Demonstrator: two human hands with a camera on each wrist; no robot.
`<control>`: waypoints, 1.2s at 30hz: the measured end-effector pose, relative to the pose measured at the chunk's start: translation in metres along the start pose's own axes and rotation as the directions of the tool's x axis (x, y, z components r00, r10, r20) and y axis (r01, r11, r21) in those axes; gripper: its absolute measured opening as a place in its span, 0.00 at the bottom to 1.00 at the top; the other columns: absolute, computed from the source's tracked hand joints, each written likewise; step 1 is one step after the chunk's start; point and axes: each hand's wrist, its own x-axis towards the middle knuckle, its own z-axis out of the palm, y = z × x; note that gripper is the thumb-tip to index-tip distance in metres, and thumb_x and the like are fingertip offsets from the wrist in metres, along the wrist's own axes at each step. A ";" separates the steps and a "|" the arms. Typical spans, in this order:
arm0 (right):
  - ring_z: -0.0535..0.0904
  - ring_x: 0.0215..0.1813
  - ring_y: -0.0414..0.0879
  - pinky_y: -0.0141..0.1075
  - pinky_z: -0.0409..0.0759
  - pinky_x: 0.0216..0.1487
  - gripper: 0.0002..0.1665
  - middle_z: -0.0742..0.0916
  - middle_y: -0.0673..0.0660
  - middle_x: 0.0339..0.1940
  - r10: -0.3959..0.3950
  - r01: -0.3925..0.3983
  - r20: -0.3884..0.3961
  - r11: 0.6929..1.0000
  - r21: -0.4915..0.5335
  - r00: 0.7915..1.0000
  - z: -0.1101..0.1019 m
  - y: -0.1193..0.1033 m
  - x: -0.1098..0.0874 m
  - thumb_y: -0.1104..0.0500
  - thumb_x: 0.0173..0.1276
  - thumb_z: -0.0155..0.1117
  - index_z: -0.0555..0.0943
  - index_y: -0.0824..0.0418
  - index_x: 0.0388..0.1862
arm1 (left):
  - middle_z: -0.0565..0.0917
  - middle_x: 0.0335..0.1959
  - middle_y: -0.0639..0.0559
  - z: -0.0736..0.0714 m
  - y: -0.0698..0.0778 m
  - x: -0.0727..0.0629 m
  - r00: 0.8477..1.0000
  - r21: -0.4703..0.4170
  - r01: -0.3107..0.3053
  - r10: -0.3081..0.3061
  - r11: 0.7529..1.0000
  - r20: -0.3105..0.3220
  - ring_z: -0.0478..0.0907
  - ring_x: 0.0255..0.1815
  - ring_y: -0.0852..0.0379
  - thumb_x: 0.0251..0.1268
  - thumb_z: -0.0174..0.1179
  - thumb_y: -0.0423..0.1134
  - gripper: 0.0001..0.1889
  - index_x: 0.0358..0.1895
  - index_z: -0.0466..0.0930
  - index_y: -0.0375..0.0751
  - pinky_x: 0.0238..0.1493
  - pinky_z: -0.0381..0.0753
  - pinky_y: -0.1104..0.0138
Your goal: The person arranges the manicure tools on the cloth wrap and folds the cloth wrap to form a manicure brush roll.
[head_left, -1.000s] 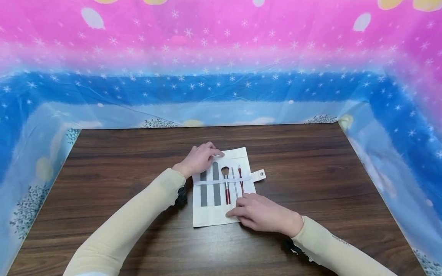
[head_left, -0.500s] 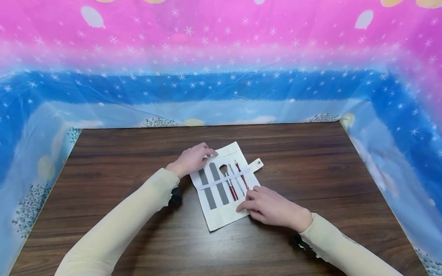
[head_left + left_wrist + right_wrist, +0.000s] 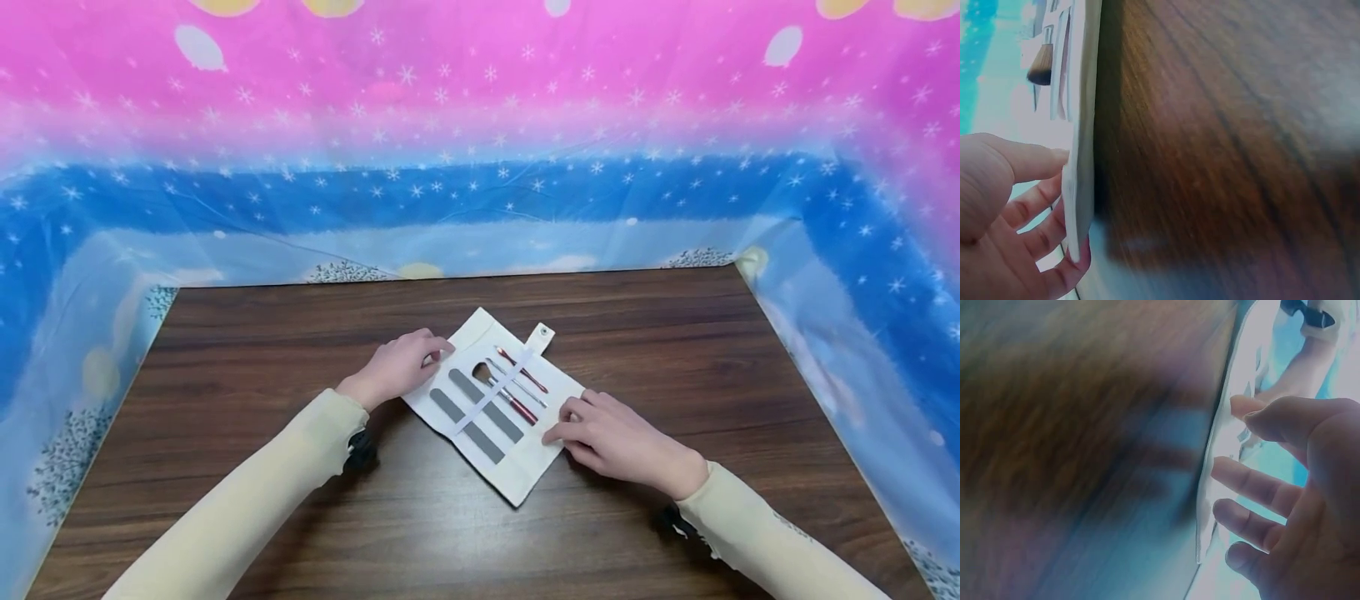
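Observation:
A white fabric tool roll (image 3: 526, 464) lies unrolled and slanted on the wooden table. Its elastic band (image 3: 480, 405) crosses two grey flat strips (image 3: 481, 444) with rounded ends, a makeup brush (image 3: 520, 410) with a red handle, a thin silver tool (image 3: 531, 393) and a slim red-handled tool (image 3: 539, 382). My left hand (image 3: 396, 363) holds the roll's upper left edge; in the left wrist view its thumb (image 3: 1038, 164) presses on the cloth, fingers around the edge. On the lower right corner rest the fingertips of my right hand (image 3: 618, 435), with fingers fairly extended.
A snap tab (image 3: 540, 338) sticks out from the roll's upper right side. Dark wood tabletop (image 3: 300, 492) surrounds the roll. Patterned pink and blue cloth (image 3: 480, 192) walls in the back and both sides.
The tool roll has turned counterclockwise on the table, its snap tab swinging up and left. My left hand has moved left and slightly down, my right hand to the right.

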 end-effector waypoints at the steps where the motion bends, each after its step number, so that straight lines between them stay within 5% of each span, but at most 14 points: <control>1: 0.71 0.39 0.43 0.39 0.74 0.43 0.16 0.83 0.48 0.42 0.007 -0.007 -0.002 1.000 0.004 1.000 0.000 0.001 0.000 0.63 0.71 0.68 0.89 0.46 0.52 | 0.82 0.47 0.47 0.000 -0.001 -0.002 1.000 0.001 0.000 0.000 1.000 0.001 0.79 0.40 0.52 0.76 0.60 0.32 0.17 0.64 0.83 0.42 0.41 0.79 0.55; 9: 0.76 0.40 0.47 0.43 0.77 0.43 0.15 0.85 0.53 0.47 0.029 -0.030 -0.052 0.999 -0.019 0.998 -0.003 0.012 0.000 0.65 0.69 0.69 0.89 0.49 0.49 | 0.82 0.45 0.50 -0.001 -0.005 -0.026 1.000 0.002 0.020 -0.020 1.000 0.022 0.79 0.40 0.54 0.72 0.66 0.36 0.19 0.64 0.83 0.42 0.41 0.78 0.55; 15: 0.80 0.45 0.51 0.46 0.77 0.43 0.12 0.87 0.55 0.50 0.091 -0.094 -0.061 0.994 -0.059 0.994 -0.001 0.018 0.002 0.58 0.69 0.73 0.87 0.51 0.50 | 0.80 0.46 0.48 0.008 -0.008 -0.044 0.999 -0.001 -0.004 0.004 1.000 -0.033 0.74 0.42 0.52 0.72 0.68 0.40 0.19 0.63 0.83 0.42 0.36 0.75 0.58; 21: 0.79 0.46 0.52 0.47 0.77 0.44 0.23 0.88 0.56 0.51 0.162 -0.166 -0.053 0.983 -0.075 0.985 0.000 0.027 0.008 0.53 0.67 0.77 0.82 0.60 0.58 | 0.79 0.48 0.48 0.013 -0.008 -0.057 0.996 0.010 -0.025 0.026 1.000 -0.082 0.73 0.47 0.50 0.69 0.71 0.43 0.20 0.61 0.84 0.43 0.36 0.75 0.59; 36: 0.76 0.67 0.60 0.62 0.71 0.65 0.24 0.82 0.58 0.69 0.235 -0.242 0.087 0.966 0.086 0.968 -0.003 0.049 0.022 0.54 0.74 0.70 0.82 0.59 0.66 | 0.78 0.46 0.48 0.026 -0.005 -0.073 0.985 0.059 -0.046 0.055 0.997 -0.161 0.71 0.44 0.51 0.62 0.76 0.47 0.22 0.55 0.85 0.43 0.41 0.75 0.59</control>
